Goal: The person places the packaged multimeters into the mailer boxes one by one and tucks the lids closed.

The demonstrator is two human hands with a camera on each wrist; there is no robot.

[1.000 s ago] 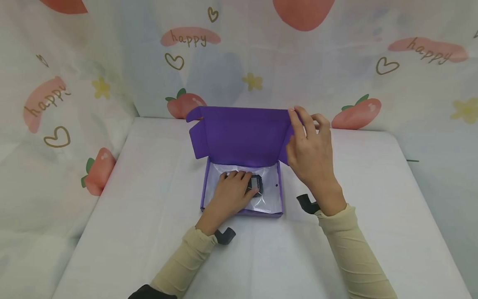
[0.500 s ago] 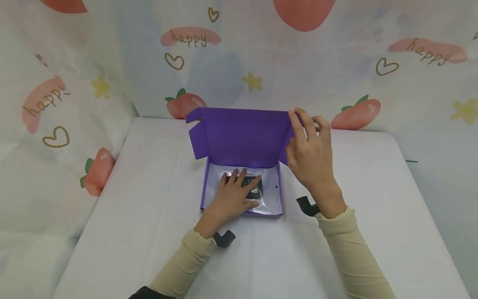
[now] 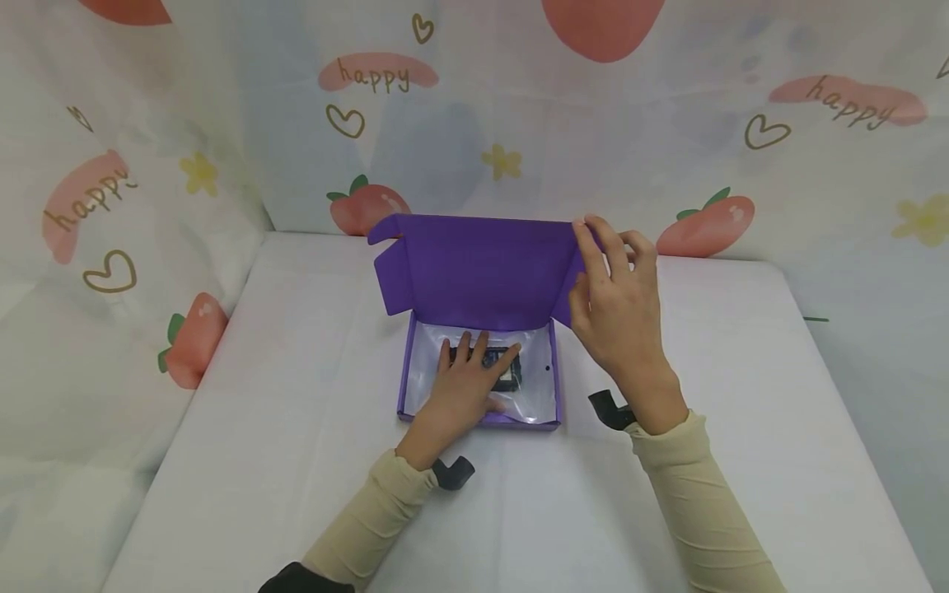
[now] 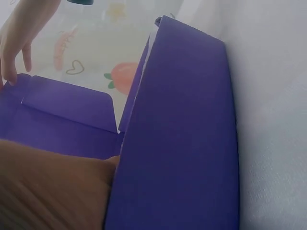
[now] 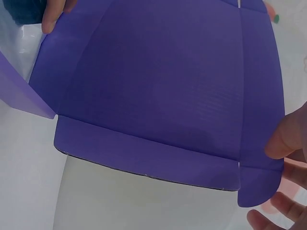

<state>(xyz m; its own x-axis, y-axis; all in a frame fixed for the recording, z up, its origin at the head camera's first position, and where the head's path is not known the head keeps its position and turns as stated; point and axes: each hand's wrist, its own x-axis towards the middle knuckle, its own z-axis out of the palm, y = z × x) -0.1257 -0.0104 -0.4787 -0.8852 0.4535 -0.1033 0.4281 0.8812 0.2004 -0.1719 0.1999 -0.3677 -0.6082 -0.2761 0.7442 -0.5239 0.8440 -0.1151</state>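
A purple cardboard box [image 3: 404,387] stands open mid-table, its lid [image 3: 474,263] upright at the back. Inside lies a clear plastic bag [image 3: 534,395] holding a small black item [image 3: 507,372]. My left hand [image 3: 478,356] rests flat on the bag, fingers straight and spread, partly covering the black item. My right hand [image 3: 596,247] pinches the lid's right side flap at its top corner. In the right wrist view the lid's inner face [image 5: 158,86] fills the frame, with my right fingers [image 5: 288,141] at its right edge. The left wrist view shows the box's outer wall [image 4: 177,134].
The box sits on a table covered with a white cloth [image 3: 296,461]. A fabric backdrop [image 3: 185,123] printed with strawberries, hearts and "happy" closes off the back and both sides. Black wrist mounts [image 3: 452,472] sit by both cuffs.
My left hand has uncurled from the black item and now lies flat on the bag with fingers spread. The right hand and the lid have not moved.
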